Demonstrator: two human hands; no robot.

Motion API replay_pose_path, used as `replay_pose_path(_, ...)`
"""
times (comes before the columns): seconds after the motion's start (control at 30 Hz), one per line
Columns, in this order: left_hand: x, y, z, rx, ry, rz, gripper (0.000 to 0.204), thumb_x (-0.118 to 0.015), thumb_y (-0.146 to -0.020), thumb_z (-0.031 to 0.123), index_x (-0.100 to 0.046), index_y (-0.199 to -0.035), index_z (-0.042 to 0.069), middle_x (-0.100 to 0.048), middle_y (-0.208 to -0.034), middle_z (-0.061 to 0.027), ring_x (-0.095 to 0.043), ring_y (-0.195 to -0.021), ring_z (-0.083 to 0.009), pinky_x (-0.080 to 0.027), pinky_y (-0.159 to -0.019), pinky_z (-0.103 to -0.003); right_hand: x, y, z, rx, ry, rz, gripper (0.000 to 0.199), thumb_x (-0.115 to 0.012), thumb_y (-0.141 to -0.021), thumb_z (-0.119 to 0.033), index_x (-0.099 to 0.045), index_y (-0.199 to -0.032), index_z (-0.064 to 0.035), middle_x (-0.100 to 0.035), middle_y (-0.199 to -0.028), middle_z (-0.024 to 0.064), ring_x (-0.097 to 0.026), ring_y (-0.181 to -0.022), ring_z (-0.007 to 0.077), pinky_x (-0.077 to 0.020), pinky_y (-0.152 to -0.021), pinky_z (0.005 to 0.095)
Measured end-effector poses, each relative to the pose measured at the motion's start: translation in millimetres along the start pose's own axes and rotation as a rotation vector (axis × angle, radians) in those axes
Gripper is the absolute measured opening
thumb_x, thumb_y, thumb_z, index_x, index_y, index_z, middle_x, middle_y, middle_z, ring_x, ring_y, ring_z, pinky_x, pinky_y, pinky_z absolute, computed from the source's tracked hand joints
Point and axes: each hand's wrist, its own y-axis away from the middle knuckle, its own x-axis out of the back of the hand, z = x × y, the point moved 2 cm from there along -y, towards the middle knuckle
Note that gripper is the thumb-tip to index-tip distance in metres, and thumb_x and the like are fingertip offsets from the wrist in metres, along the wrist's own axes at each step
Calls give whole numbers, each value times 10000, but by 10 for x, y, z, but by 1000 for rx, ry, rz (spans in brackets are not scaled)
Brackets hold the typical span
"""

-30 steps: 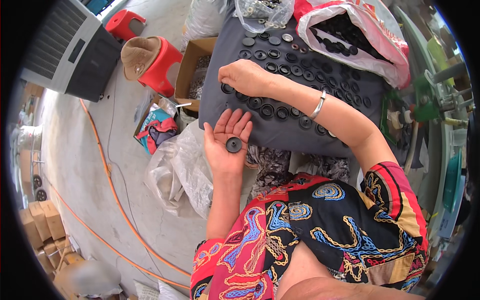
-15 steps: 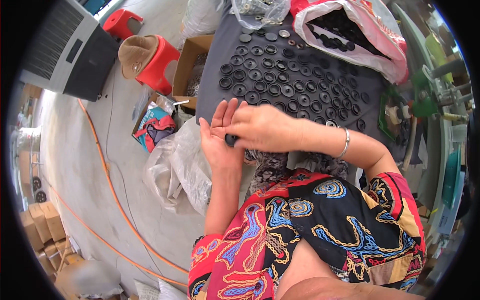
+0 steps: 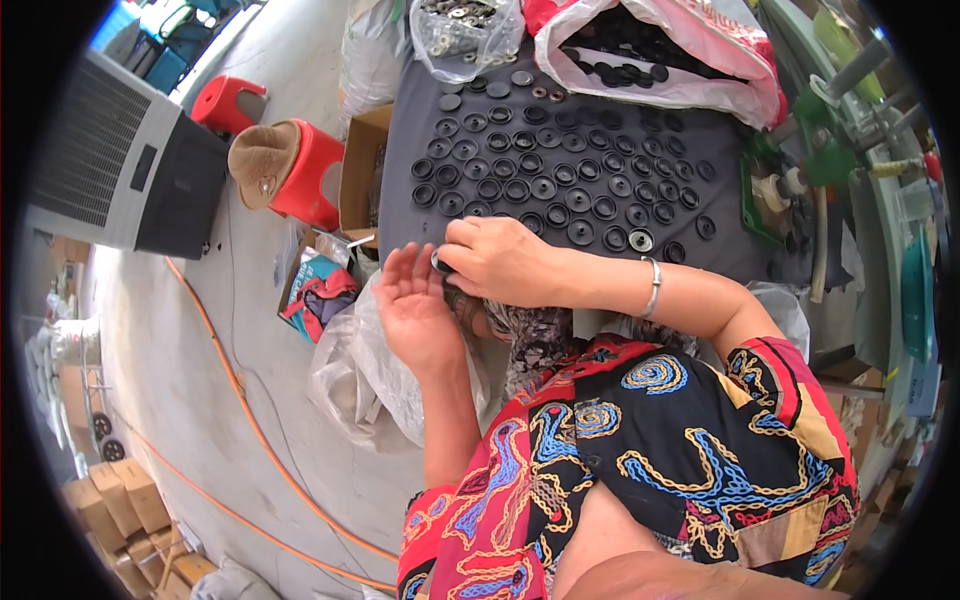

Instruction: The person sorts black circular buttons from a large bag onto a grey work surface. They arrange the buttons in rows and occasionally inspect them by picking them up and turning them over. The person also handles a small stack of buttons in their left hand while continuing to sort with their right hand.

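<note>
My left hand (image 3: 415, 310) lies palm up off the table's near left edge, its fingers stretched and apart, with nothing in the palm. Just right of those fingers, my right hand (image 3: 498, 262) pinches a small black round piece (image 3: 441, 264), mostly covered by the fingertips. Whether the piece also touches the left fingers I cannot tell. Beyond both hands, several rows of black ring-shaped discs (image 3: 543, 188) lie flat on the dark grey tabletop (image 3: 402, 180). One disc (image 3: 641, 240) near the front has a silvery ring.
A white and red sack (image 3: 560, 75) spills black parts at the back; a clear bag (image 3: 465, 45) of metal pieces stands beside it. Green machinery (image 3: 825, 140) borders the right. To the left are a cardboard box (image 3: 358, 165), a red stool (image 3: 310, 185) and plastic sheeting (image 3: 345, 375).
Both hands have moved slightly left. The black piece, earlier over the left palm, is now at my right fingertips beside the left fingers. The whole view has also shifted a little.
</note>
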Motion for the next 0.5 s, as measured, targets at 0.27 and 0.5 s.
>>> replay_pose_path(0.27,110,-70,74,-12,-120,23,385,-347,-1030,267,-533,-1174,-39,-585,-1167,-181,-593,-1077,-320,-495,-930,-435,-152,-13,197,70,280,-71,114,-609,-711,-184,-597,-720,-71,-561,-811,60,-586,-819,222,-471,-713,329)
replay_pose_path(0.5,-172,-327,168,-193,-517,-64,260,-475,-989,122,-563,-1178,-35,-619,-1134,-136,-629,-1007,-262,-506,-824,-348,481,434,431,-41,185,169,223,-730,-674,-82,-612,-860,-48,-590,-873,82,-609,-837,265,-505,-731,376)
